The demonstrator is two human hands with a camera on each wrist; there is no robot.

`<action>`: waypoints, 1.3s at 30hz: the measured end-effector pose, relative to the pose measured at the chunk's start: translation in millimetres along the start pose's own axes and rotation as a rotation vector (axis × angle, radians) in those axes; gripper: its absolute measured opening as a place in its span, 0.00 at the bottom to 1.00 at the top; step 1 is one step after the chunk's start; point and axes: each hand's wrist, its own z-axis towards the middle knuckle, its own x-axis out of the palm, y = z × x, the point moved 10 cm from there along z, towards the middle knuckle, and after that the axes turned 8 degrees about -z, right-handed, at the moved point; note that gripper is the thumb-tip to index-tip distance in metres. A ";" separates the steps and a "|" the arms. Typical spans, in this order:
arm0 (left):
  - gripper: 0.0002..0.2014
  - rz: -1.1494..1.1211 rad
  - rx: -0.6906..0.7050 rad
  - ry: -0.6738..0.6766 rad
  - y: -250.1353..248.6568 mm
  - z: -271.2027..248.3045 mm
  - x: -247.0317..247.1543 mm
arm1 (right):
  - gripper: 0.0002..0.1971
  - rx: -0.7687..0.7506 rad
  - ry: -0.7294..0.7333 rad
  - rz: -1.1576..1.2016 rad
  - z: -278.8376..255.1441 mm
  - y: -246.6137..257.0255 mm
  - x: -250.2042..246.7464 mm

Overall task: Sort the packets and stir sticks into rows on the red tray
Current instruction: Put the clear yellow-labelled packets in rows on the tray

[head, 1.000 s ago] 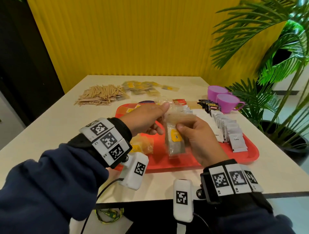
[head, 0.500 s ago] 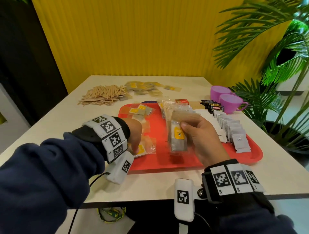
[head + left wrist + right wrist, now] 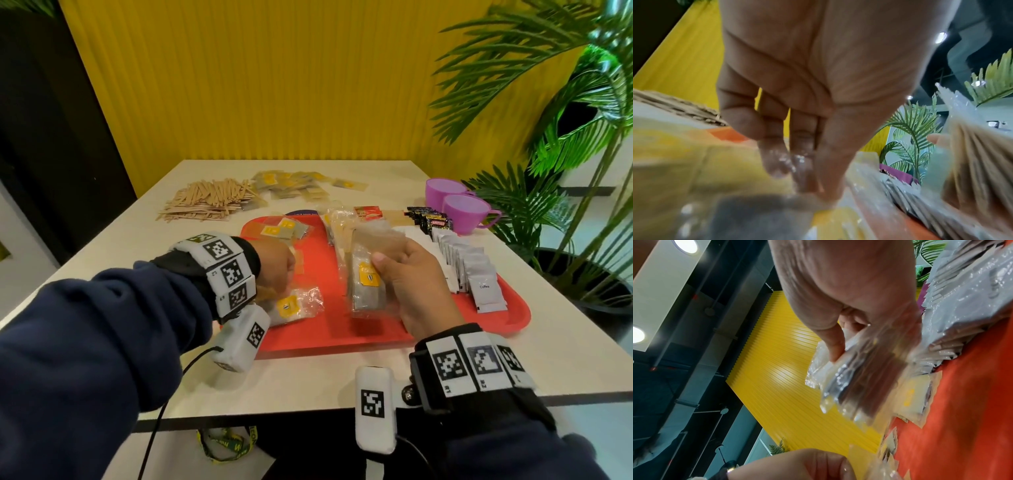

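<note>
My right hand (image 3: 387, 260) grips an upright stack of clear tea packets (image 3: 368, 277) with yellow labels, just above the middle of the red tray (image 3: 376, 335). The right wrist view shows thumb and fingers (image 3: 835, 345) clamped on that stack (image 3: 859, 386). My left hand (image 3: 277, 291) is down at the tray's left side, where its fingers and thumb (image 3: 777, 160) pinch a single clear packet (image 3: 291, 305) lying there. More loose tea packets (image 3: 281, 231) lie at the tray's far left. A row of white coffee packets (image 3: 479, 274) runs along the right side.
Wooden stir sticks (image 3: 209, 202) are piled on the table beyond the tray's left corner, with loose tea packets (image 3: 294, 185) beside them. Dark sachets (image 3: 430, 219) and two purple cups (image 3: 466, 212) stand at the far right. A potted palm (image 3: 565, 171) overhangs the right edge.
My left hand left the stack held by the right hand and dropped to the tray's left side, onto the loose packet. The right hand kept its stack almost still.
</note>
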 end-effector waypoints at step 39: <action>0.07 -0.338 -0.049 -0.063 1.1 -11.5 -4.4 | 0.16 0.138 0.060 -0.236 -0.8 -21.6 11.7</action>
